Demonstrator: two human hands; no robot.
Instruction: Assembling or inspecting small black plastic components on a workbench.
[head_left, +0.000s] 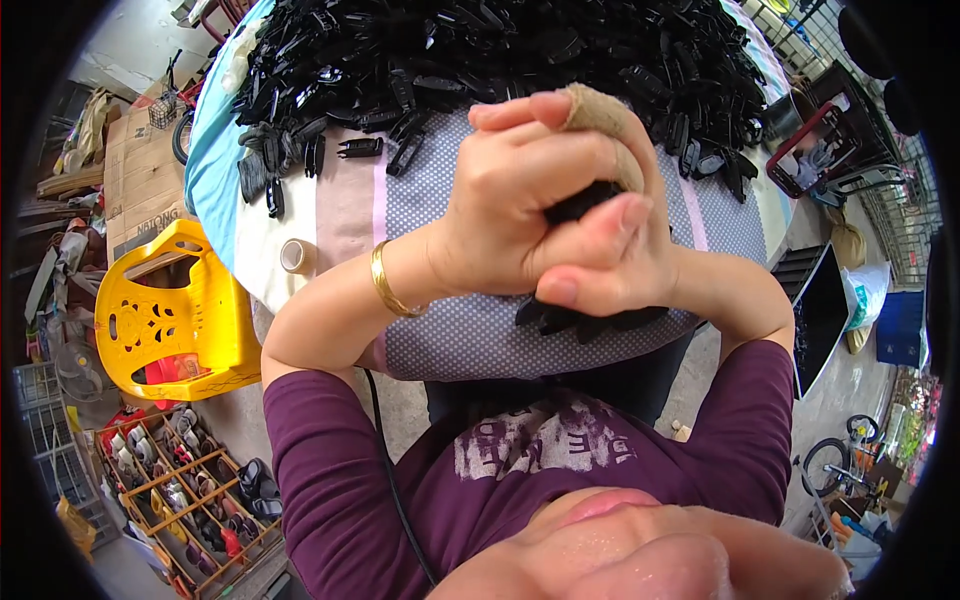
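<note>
My left hand (495, 215), with a gold bangle at its wrist, is closed and pressed against my right hand (655, 255) above the near part of the table. My right hand is curled too, with tan tape wrapped round its fingers. A black plastic piece (580, 203) shows in the gap between the hands; its shape is mostly hidden, and so is which fingers grip it. Under the hands, several black plastic pieces (590, 322) lie at the table's near edge. Beyond them a large heap of similar small oblong pieces (480, 60) covers the far side.
The cloth-covered table (450, 345) has a roll of tape (297, 256) at its left edge. A yellow plastic chair (180, 310) stands on the left, with a shoe rack (180, 510) nearer. To the right are a black bin (825, 310) and a bicycle (845, 465).
</note>
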